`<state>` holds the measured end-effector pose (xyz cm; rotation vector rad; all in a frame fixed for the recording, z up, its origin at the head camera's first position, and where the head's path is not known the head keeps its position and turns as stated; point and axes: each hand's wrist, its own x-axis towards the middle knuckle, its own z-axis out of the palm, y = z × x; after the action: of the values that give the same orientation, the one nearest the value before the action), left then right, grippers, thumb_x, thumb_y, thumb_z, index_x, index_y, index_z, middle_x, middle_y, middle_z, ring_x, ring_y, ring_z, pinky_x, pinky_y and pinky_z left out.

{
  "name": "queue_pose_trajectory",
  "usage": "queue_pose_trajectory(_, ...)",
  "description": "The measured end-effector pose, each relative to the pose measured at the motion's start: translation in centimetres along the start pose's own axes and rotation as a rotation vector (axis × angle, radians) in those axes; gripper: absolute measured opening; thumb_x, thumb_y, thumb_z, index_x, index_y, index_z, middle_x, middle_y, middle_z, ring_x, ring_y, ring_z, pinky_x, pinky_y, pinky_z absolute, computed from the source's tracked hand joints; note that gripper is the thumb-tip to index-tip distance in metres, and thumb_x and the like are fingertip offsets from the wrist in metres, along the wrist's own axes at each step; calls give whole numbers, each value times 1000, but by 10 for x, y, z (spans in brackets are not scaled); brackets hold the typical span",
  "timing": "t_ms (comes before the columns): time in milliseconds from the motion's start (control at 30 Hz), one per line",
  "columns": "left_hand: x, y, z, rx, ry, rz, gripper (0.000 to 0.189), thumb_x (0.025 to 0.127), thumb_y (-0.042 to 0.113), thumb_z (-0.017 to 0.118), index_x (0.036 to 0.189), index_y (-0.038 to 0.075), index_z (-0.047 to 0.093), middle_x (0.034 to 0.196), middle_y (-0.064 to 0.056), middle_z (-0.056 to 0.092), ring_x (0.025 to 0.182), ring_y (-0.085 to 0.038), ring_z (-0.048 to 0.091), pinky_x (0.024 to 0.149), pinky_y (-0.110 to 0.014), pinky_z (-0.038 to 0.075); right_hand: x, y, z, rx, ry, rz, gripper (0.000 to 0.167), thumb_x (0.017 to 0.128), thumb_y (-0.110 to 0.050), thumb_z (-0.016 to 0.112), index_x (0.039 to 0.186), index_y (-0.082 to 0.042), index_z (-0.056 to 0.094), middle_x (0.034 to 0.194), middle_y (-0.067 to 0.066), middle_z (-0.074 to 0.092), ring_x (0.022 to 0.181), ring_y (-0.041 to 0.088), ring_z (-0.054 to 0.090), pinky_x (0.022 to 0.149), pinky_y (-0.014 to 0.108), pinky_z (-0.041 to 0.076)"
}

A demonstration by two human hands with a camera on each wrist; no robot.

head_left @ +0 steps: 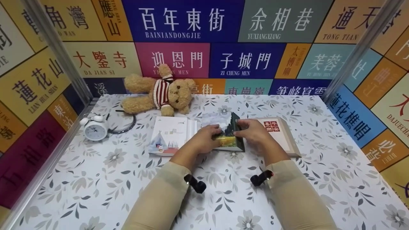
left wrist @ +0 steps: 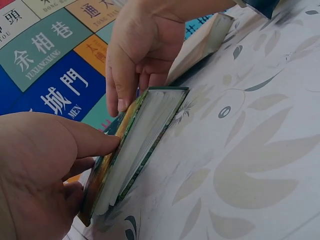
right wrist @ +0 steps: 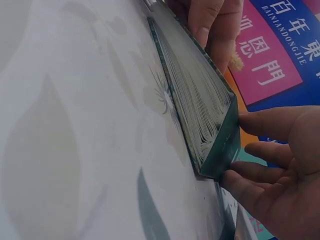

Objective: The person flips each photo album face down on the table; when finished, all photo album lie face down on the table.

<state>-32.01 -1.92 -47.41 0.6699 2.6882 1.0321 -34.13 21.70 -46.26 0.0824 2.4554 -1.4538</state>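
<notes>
A photo album (head_left: 226,140) with a landscape cover and dark green spine (right wrist: 227,142) lies between my hands, its bottom page edges facing me. My left hand (head_left: 205,139) grips it from the left, with the thumb (left wrist: 95,137) on the cover and fingers curled at the side. From the right, my right hand (head_left: 254,131) pinches the spine between thumb and fingertips. To the left is a white album (head_left: 169,132) with a tent picture. A beige album (head_left: 280,139) with red characters lies to the right, partly behind my right hand and wrist.
A teddy bear (head_left: 179,95) in a striped top lies at the back against the lettered wall. On the left stands a white twin-bell alarm clock (head_left: 95,129), beside a dark braided cord (head_left: 123,130). Floral cloth (head_left: 230,198) covers the table.
</notes>
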Motion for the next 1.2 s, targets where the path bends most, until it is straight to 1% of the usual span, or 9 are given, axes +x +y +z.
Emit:
queue_pose_trajectory(167, 0, 0, 1, -4, 4, -5, 58, 97, 19, 70, 153, 7, 59, 171, -11, 44, 160, -33, 39, 135, -44, 28, 0, -3, 2, -11, 8, 11, 67, 95, -8, 77, 157, -12, 54, 164, 11, 53, 156, 31, 44, 134, 47, 30)
queue_pose_trajectory(300, 1, 0, 2, -6, 5, -6, 57, 97, 18, 70, 152, 6, 60, 171, -11, 44, 160, -34, 39, 135, -43, 28, 0, -3, 2, -48, 17, -5, 65, 95, -9, 77, 157, -11, 55, 163, 11, 55, 155, 31, 46, 134, 46, 30)
queue_pose_trajectory(467, 1, 1, 3, -23, 2, -6, 58, 97, 18, 70, 153, 6, 59, 171, -11, 43, 160, -34, 39, 135, -43, 28, 0, -2, 3, -100, 21, -24, 64, 97, -11, 74, 158, -9, 53, 164, 13, 52, 156, 31, 44, 134, 45, 29)
queue_pose_trajectory(567, 0, 1, 2, -93, 16, -34, 57, 98, 19, 69, 153, 7, 59, 169, -11, 46, 159, -33, 40, 135, -44, 29, -1, -3, 5, -115, 25, -21, 63, 99, -15, 72, 158, -9, 53, 165, 12, 52, 156, 32, 44, 134, 45, 30)
queue_pose_trajectory(633, -1, 0, -1, -156, 42, -60, 56, 99, 20, 68, 153, 8, 59, 167, -10, 50, 157, -32, 44, 133, -44, 32, -3, -5, 7, -70, 22, 0, 61, 101, -18, 71, 159, -11, 52, 165, 12, 52, 155, 31, 46, 132, 45, 34)
queue_pose_trajectory(767, -3, 1, -8, -276, 101, -98, 56, 101, 20, 66, 155, 9, 56, 162, -11, 56, 154, -31, 49, 130, -47, 38, -7, -12, 11, -20, 50, 5, 58, 103, -26, 69, 158, -13, 54, 162, 11, 55, 151, 30, 51, 129, 45, 40)
queue_pose_trajectory(867, -4, 1, -14, -324, 148, -103, 55, 103, 19, 64, 156, 9, 55, 162, -12, 55, 154, -31, 48, 129, -49, 40, -10, -20, 15, -68, 75, -60, 57, 104, -31, 66, 157, -13, 55, 161, 11, 57, 151, 31, 51, 128, 48, 41)
queue_pose_trajectory(1033, -11, -6, -30, -391, 221, -76, 54, 103, 20, 65, 155, 11, 57, 165, -11, 52, 158, -30, 44, 130, -48, 39, -16, -33, 29, -138, 76, -179, 55, 105, -37, 65, 156, -16, 57, 162, 10, 56, 152, 33, 51, 126, 52, 42)
queue_pose_trajectory(1200, -25, -23, -48, -495, 248, -82, 56, 104, 22, 68, 157, 12, 54, 164, -10, 53, 156, -30, 46, 129, -46, 41, -19, -46, 52, -142, 67, -208, 55, 105, -44, 65, 155, -23, 58, 162, 7, 56, 152, 33, 50, 124, 53, 45)
